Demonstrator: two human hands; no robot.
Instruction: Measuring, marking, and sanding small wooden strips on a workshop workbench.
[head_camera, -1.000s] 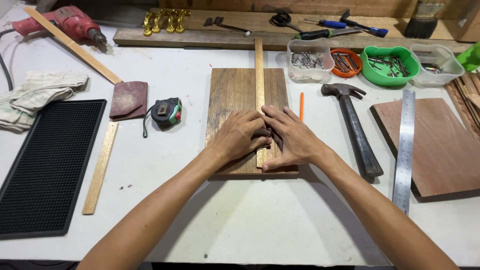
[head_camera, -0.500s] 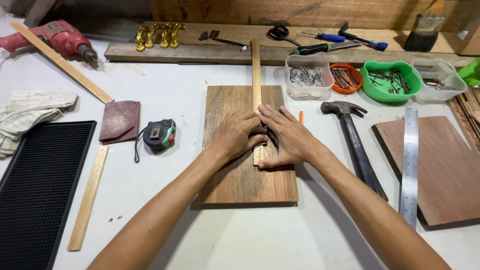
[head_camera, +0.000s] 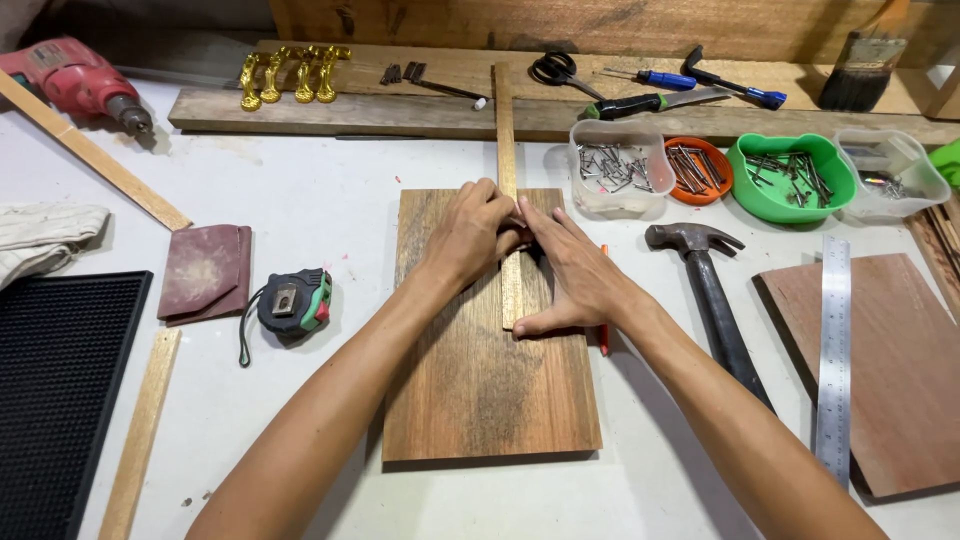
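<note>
Both hands rest on a thin wooden strip (head_camera: 507, 150) that lies lengthwise down the middle of a dark wooden board (head_camera: 480, 380) on the white desk (head_camera: 330, 190). The left hand (head_camera: 468, 232) is curled, its fingertips pressing the strip from the left side. The right hand (head_camera: 568, 270) lies flatter, fingers stretched along the strip's right edge and the thumb tucked under its near end. Whether either hand pinches the strip or only presses it down cannot be told. The strip's far end runs past the board and onto a long plank (head_camera: 400, 112) at the back of the desk.

To the right of the board stand four small tubs in a row: a clear one with nails (head_camera: 620, 165), an orange round one (head_camera: 698, 168), a green one (head_camera: 790, 178) and another clear one (head_camera: 890, 172). A hammer (head_camera: 712, 290) lies just right of the right wrist, beside a steel ruler (head_camera: 832, 350) laid on a reddish board (head_camera: 900, 370). An orange pencil (head_camera: 603, 335) shows beside the right hand.

On the left sit a green and black tape measure (head_camera: 293, 303), a sheet of brown sandpaper (head_camera: 205, 272), a black ribbed mat (head_camera: 55, 390) and a red drill (head_camera: 75, 82). Gold handles (head_camera: 290, 75), scissors (head_camera: 555, 68) and blue screwdrivers (head_camera: 700, 82) lie on the plank.
</note>
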